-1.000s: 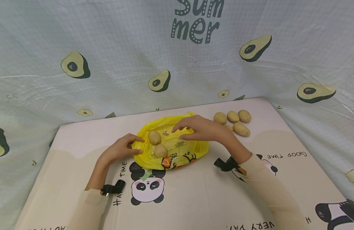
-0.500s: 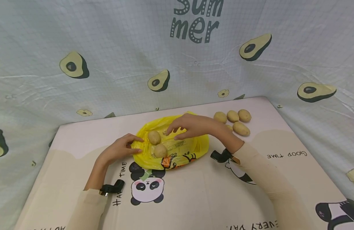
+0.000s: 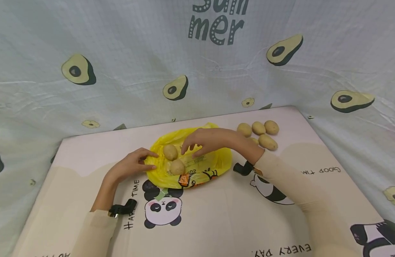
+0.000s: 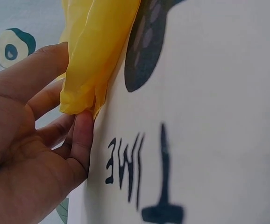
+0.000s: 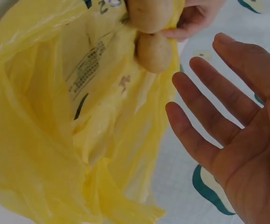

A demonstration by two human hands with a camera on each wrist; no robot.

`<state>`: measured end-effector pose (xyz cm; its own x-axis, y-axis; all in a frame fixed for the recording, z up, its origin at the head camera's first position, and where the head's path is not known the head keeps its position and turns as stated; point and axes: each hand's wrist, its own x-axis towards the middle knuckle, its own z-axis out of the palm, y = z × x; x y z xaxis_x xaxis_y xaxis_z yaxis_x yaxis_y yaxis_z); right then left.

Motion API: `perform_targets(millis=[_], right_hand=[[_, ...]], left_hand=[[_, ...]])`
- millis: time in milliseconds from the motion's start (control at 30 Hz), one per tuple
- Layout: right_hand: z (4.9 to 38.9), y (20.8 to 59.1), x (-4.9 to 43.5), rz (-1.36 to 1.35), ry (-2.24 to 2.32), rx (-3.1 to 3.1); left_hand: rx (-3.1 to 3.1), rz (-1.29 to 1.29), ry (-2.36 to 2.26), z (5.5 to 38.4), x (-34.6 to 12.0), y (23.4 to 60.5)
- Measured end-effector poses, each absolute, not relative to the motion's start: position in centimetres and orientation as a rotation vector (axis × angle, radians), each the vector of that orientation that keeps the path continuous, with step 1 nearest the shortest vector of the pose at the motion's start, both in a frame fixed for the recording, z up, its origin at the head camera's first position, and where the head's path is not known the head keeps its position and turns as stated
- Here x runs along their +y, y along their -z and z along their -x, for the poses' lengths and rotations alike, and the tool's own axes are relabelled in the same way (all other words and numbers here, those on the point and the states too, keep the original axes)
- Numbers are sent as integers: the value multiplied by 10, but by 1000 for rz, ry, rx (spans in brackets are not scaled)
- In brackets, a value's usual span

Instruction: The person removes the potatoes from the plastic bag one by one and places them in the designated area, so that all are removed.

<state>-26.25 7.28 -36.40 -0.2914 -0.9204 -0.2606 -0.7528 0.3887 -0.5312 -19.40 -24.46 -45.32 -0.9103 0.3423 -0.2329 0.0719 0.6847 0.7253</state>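
Observation:
A yellow plastic bag [image 3: 221, 160] lies with its mouth spread open on the table. Two potatoes, one farther back [image 3: 170, 152] and one nearer [image 3: 177, 167], rest inside its left half. My left hand [image 3: 130, 165] holds the bag's left end; in the left wrist view the gathered yellow plastic [image 4: 95, 51] sits between thumb and fingers. Over the bag's middle hovers my right hand [image 3: 205, 140], fingers loosely bent and pointing toward the potatoes. In the right wrist view its fingers [image 5: 205, 107] are spread apart with nothing between them.
Several more potatoes [image 3: 268, 142] are grouped at the back right of the table, partly behind the right forearm. The table [image 3: 213, 217] wears a panda-printed cover. Behind it hangs an avocado-patterned cloth [image 3: 126, 71].
My right hand has shifted left over the bag, closer to the two potatoes. The left hand keeps its hold on the bag's end, and the potatoes stay where they were.

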Motion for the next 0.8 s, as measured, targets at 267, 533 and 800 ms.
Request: perform_targets(millis=[267, 533, 800], right_hand=[[266, 373, 53, 1469, 382, 2022], [265, 379, 28, 1477, 331, 2037], [267, 387, 13, 1504, 236, 2004]], left_hand=[[2516, -315, -1100, 194, -244, 451], [2523, -299, -1100, 193, -243, 452], [2540, -307, -1094, 194, -244, 456]])
